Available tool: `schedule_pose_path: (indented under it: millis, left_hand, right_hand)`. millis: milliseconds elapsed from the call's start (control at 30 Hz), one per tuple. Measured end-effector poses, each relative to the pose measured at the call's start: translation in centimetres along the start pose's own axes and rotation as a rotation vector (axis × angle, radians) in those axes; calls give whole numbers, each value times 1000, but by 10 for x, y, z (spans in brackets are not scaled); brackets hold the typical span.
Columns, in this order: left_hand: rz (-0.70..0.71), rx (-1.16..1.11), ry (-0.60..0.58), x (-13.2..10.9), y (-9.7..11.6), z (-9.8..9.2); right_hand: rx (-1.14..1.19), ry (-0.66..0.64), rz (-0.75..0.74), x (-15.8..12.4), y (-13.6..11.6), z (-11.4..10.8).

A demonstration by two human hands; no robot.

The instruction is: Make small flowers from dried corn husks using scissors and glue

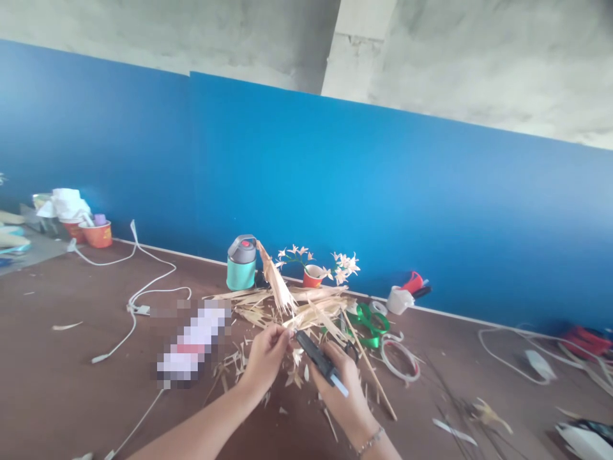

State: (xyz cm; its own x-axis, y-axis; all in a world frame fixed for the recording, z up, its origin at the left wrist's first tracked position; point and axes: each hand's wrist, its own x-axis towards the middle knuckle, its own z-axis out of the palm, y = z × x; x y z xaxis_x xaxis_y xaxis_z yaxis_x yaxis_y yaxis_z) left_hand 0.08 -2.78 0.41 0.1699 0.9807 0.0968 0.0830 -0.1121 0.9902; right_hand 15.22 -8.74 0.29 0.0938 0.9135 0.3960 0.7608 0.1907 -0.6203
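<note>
At the near side of the brown surface (71, 383), in front of a pile of dried leaf strips (306, 305), both hands are busy with what looks like a gluing step. The left hand (264, 361) pinches a pale strip (288, 327) between thumb and fingertips, pressed close together, and holds it up just above the litter. The right hand (345, 388) has its fingers wrapped round a black glue gun (317, 356), with the nozzle aimed at the pinched end and almost touching it. A clear glue stick pokes out at the back. I cannot tell whether a finger is on the trigger.

To my eye the joint is not yet made. Making it calls for a steady nozzle, a small bead of glue, and the left fingertips kept off the hot tip.

Behind the pile stand a teal flask (241, 265) and an orange cup (313, 277) of straw flowers. A green ribbon (371, 321) lies to the right.
</note>
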Motion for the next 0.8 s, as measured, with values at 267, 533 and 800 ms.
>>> schedule_pose_path:
  millis: [267,533,800]
  left_hand:
    - [13,-10,-7,-1,2,1]
    - [-16,-12,-30,-4,6,0]
    - [14,-29,-19,-3,5,0]
  right_hand:
    - [-25,-8,17,0,-3,-1]
    - [-14,-8,3,2,-2,0]
    - [-28,-13,16,1,-2,0]
